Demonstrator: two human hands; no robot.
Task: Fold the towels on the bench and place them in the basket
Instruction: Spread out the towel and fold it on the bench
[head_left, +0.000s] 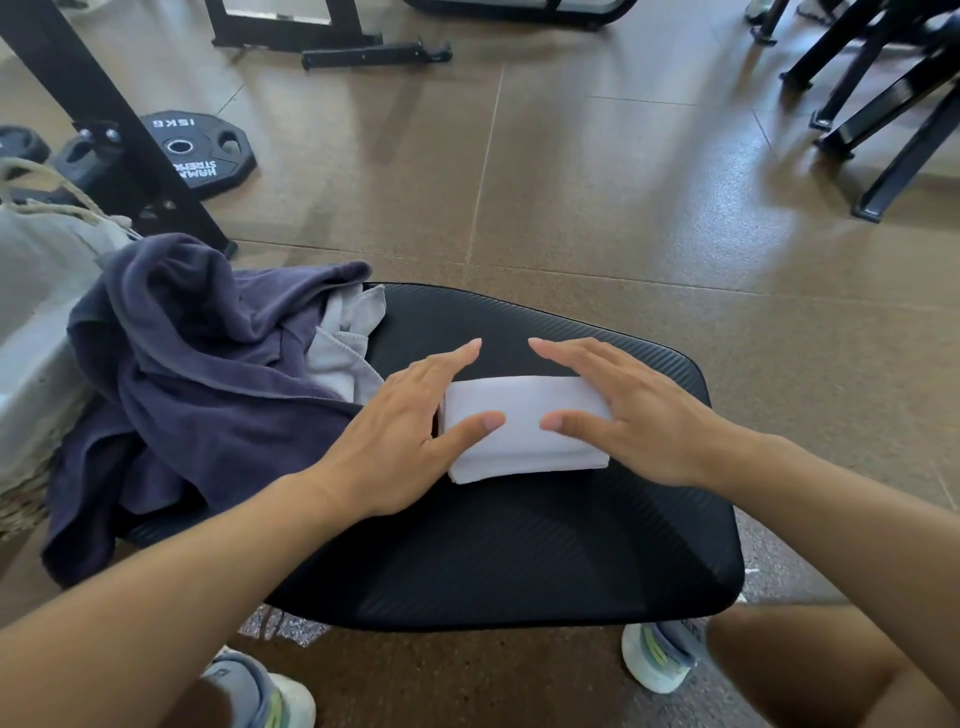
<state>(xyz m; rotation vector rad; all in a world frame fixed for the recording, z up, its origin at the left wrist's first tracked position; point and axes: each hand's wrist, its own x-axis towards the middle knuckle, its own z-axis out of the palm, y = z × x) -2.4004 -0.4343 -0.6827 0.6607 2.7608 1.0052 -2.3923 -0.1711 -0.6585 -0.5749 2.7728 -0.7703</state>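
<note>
A small white towel folded into a thick rectangle (524, 428) lies flat near the middle of the black padded bench seat (519, 551), with the left hand (400, 441) laid on its left end and the right hand (634, 410) on its right end, fingers of both straight and spread, thumbs resting on the cloth, nothing gripped. A crumpled dark navy towel (197, 374) hangs over the bench's left edge on top of a pale grey towel (345, 345), and beside them stands what seems to be a woven basket with a cloth liner (31, 312), only partly in view.
</note>
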